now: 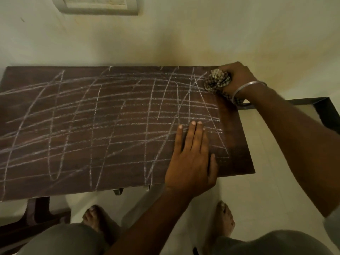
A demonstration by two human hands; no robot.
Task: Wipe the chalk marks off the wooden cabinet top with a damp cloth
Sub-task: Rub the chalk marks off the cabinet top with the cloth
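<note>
The dark wooden cabinet top (73,183) fills the middle of the view, crossed all over by white chalk marks (103,115). My right hand (237,78) grips a bunched checked cloth (217,80) and presses it on the far right corner of the top. A strip along the right edge near the cloth shows few marks. My left hand (191,157) lies flat on the wood near the front right, fingers spread, holding nothing.
A pale wall (165,37) runs right behind the cabinet, with a framed panel (99,5) high up. A dark metal frame (312,102) juts out at the right. My bare feet (224,218) stand on the light floor below the front edge.
</note>
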